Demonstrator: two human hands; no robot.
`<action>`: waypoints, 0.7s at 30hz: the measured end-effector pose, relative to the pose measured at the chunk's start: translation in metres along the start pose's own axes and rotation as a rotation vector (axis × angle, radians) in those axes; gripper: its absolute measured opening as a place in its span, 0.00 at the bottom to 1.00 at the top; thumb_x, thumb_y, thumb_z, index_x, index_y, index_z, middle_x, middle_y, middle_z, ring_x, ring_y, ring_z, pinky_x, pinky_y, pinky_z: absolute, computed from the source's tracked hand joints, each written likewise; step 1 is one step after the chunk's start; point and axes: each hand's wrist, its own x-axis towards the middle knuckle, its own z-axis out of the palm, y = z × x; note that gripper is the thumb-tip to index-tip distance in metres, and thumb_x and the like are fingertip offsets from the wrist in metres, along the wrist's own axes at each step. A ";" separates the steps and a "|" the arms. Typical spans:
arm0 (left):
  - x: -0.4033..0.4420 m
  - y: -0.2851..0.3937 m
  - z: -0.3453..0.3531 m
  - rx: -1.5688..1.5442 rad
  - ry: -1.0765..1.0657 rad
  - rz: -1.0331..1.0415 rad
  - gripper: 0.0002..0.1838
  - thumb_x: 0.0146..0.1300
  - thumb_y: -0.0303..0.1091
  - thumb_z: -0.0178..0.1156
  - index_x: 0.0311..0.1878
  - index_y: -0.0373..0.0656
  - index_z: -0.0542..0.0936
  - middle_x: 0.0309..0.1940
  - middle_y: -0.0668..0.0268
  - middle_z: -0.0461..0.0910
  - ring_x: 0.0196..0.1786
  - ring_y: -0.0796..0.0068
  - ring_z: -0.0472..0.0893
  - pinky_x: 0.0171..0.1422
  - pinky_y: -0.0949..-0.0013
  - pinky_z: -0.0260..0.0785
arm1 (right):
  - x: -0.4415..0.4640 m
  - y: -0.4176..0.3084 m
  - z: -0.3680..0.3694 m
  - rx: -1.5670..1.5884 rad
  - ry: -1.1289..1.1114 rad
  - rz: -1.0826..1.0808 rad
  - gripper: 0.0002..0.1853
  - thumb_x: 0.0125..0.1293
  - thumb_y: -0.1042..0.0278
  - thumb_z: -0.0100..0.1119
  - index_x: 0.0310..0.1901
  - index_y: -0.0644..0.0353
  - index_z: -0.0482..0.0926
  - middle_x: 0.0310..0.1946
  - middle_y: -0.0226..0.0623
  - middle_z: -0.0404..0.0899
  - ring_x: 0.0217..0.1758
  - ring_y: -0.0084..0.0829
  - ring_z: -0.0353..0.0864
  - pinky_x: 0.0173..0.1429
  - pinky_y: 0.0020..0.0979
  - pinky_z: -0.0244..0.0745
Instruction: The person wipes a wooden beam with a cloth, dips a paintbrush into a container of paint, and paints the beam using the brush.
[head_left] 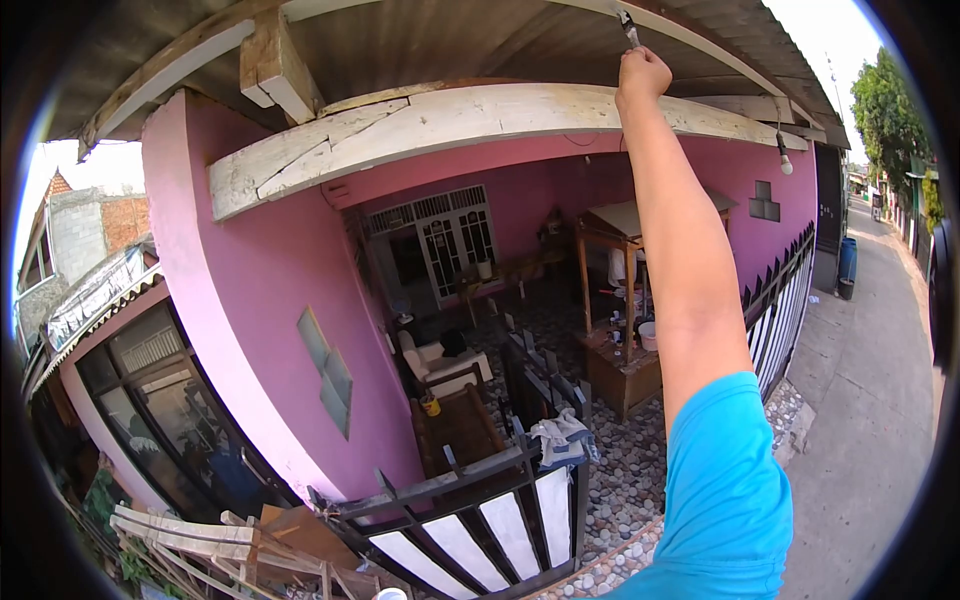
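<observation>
My right hand (643, 74) is raised high with the arm stretched out. Its fingers are closed around the handle of a paintbrush (630, 30). The brush's dark bristle end points up at the thin white board (680, 32) under the edge of the roof; whether it touches, I cannot tell. Below the hand runs a thick beam (450, 118) with worn white paint, cracked toward its left end. My left hand is out of view.
A black and white metal gate (480, 520) stands below, with a cloth (562, 440) draped on it. A light bulb (785, 160) hangs at the right. Wooden scraps (190, 535) lie lower left. A white container's rim (391, 594) shows at the bottom edge.
</observation>
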 end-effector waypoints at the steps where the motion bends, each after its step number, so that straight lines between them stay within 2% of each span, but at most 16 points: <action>1: -0.001 0.002 0.000 0.000 0.002 0.001 0.33 0.55 0.22 0.71 0.66 0.32 0.72 0.56 0.56 0.80 0.58 0.68 0.77 0.65 0.65 0.69 | -0.001 -0.006 -0.001 0.016 0.069 0.063 0.09 0.69 0.77 0.55 0.46 0.74 0.80 0.31 0.39 0.83 0.27 0.24 0.80 0.33 0.23 0.76; 2: -0.002 0.006 0.001 -0.051 0.014 -0.028 0.33 0.55 0.22 0.70 0.65 0.32 0.72 0.56 0.56 0.80 0.58 0.68 0.77 0.65 0.65 0.69 | -0.004 -0.012 -0.002 0.019 0.068 0.063 0.09 0.69 0.77 0.55 0.46 0.74 0.80 0.31 0.39 0.83 0.27 0.24 0.80 0.33 0.23 0.76; 4: -0.004 0.008 0.001 -0.102 0.029 -0.058 0.32 0.55 0.21 0.70 0.65 0.32 0.72 0.55 0.57 0.80 0.58 0.68 0.77 0.65 0.65 0.69 | -0.011 -0.028 -0.005 -0.035 0.179 0.241 0.09 0.68 0.77 0.56 0.45 0.73 0.80 0.28 0.37 0.81 0.25 0.25 0.79 0.30 0.23 0.75; 5: -0.005 0.008 0.001 -0.089 0.029 -0.047 0.32 0.56 0.21 0.70 0.65 0.32 0.72 0.56 0.56 0.80 0.58 0.69 0.77 0.65 0.65 0.69 | -0.016 -0.034 -0.001 -0.033 0.177 0.243 0.09 0.68 0.77 0.56 0.45 0.73 0.80 0.28 0.37 0.81 0.25 0.25 0.79 0.30 0.23 0.75; 7: -0.006 0.004 -0.001 -0.076 0.028 -0.038 0.32 0.56 0.21 0.69 0.65 0.32 0.72 0.56 0.56 0.80 0.58 0.69 0.77 0.65 0.66 0.69 | -0.029 -0.046 0.010 0.198 0.033 0.307 0.09 0.69 0.77 0.55 0.47 0.73 0.79 0.29 0.37 0.81 0.26 0.25 0.80 0.30 0.24 0.74; 13: -0.009 0.003 0.000 -0.074 0.041 0.000 0.33 0.55 0.21 0.70 0.65 0.32 0.72 0.56 0.56 0.79 0.58 0.68 0.77 0.65 0.66 0.68 | -0.090 -0.090 0.039 0.292 -0.224 0.358 0.12 0.74 0.77 0.54 0.54 0.75 0.76 0.35 0.40 0.81 0.29 0.25 0.80 0.30 0.25 0.73; 16: -0.011 0.008 0.003 -0.139 0.053 -0.040 0.33 0.55 0.21 0.70 0.65 0.32 0.72 0.56 0.56 0.79 0.58 0.68 0.77 0.65 0.65 0.68 | -0.131 -0.106 0.053 0.398 -0.306 0.377 0.13 0.74 0.77 0.54 0.55 0.75 0.76 0.35 0.40 0.81 0.30 0.25 0.80 0.31 0.25 0.73; 19: -0.011 0.004 0.006 -0.063 0.070 -0.019 0.33 0.55 0.22 0.71 0.65 0.32 0.72 0.56 0.56 0.79 0.58 0.68 0.77 0.65 0.65 0.68 | -0.166 -0.121 0.064 0.454 -0.367 0.373 0.13 0.74 0.76 0.54 0.55 0.76 0.77 0.35 0.40 0.82 0.31 0.24 0.79 0.32 0.25 0.74; 21: -0.010 0.002 0.006 -0.090 0.055 -0.020 0.33 0.55 0.23 0.71 0.66 0.32 0.72 0.57 0.56 0.79 0.58 0.67 0.77 0.66 0.65 0.69 | -0.182 -0.127 0.065 0.454 -0.482 0.345 0.13 0.74 0.75 0.55 0.54 0.74 0.79 0.36 0.39 0.83 0.32 0.23 0.79 0.33 0.24 0.74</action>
